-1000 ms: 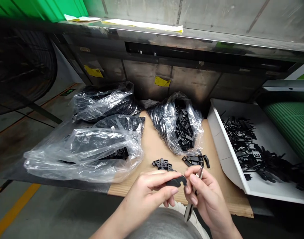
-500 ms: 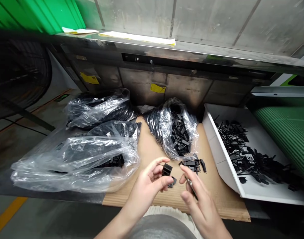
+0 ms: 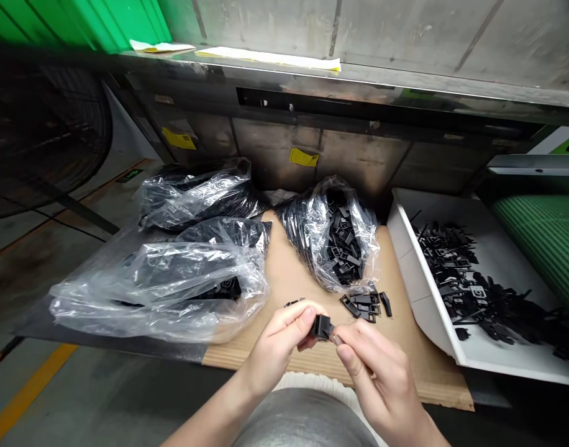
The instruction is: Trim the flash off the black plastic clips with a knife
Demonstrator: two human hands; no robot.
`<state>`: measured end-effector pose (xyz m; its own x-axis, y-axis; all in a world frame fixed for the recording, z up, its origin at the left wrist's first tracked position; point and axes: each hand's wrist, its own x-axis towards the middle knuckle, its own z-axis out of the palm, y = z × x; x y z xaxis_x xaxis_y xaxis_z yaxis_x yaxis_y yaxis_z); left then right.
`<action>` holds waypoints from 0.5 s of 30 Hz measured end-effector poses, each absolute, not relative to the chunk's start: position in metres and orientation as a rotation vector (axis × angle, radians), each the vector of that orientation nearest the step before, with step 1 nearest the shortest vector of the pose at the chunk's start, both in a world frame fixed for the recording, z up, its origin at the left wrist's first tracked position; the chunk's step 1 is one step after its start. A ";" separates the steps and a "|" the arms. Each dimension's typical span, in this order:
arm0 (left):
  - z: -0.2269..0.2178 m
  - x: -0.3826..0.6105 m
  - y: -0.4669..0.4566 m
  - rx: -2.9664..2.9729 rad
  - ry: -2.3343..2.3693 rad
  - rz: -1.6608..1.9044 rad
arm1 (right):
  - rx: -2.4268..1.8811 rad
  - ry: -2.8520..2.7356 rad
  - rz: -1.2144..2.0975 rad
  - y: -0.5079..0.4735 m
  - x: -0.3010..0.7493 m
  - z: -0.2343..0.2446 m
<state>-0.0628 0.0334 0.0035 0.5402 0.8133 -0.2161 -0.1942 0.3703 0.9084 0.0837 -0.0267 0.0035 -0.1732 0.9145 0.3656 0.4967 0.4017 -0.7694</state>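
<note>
Broadly, logging the biggest first: noting a steel machine housing (image 3: 312, 155) spanning the back, a dark fan guard (image 3: 42, 136) off to the left and a green ribbed belt (image 3: 540, 242) at the far right. Marking next a white tray (image 3: 419, 282) beside that belt, heaped with black moulded pieces (image 3: 452, 267). Recording a cardboard sheet (image 3: 289, 273) serving as the work surface, with three clear bags of black parts on and beside it: a large slack bag (image 3: 163, 285) at left, a rear bag (image 3: 195, 192) close behind that one, and an open bag (image 3: 335, 236) in the middle, just behind a few loose pieces (image 3: 366, 304). Coming down to the hands, low and centre, over the near edge of the cardboard. Pinching a small black part (image 3: 322, 326) with the left hand (image 3: 277, 347), thumb and forefinger clamped on it, holding it in the air clear of the sheet. Gripping a thin metal tool (image 3: 336, 339) in the right hand (image 3: 382, 379), fingers drawn together around it, showing only the tip, right at the part's near end. Judging the step in hand as working that tip against the part's edge, perhaps trimming or picking; not managing to tell the exact contact. Reckoning any further move here as calling for a steady left pinch, a small controlled push of the tip, and fingertips kept out of its line.
</note>
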 end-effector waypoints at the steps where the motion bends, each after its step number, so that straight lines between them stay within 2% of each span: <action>1: 0.003 -0.062 0.033 0.961 0.741 0.725 | -1.218 -1.813 0.605 -0.027 0.082 0.003; 10: 0.008 -0.064 0.027 0.923 0.613 0.682 | -1.440 -1.611 0.415 -0.017 0.100 -0.012; 15: 0.005 -0.064 0.029 0.940 0.624 0.724 | -1.345 -1.506 0.728 -0.027 0.096 -0.004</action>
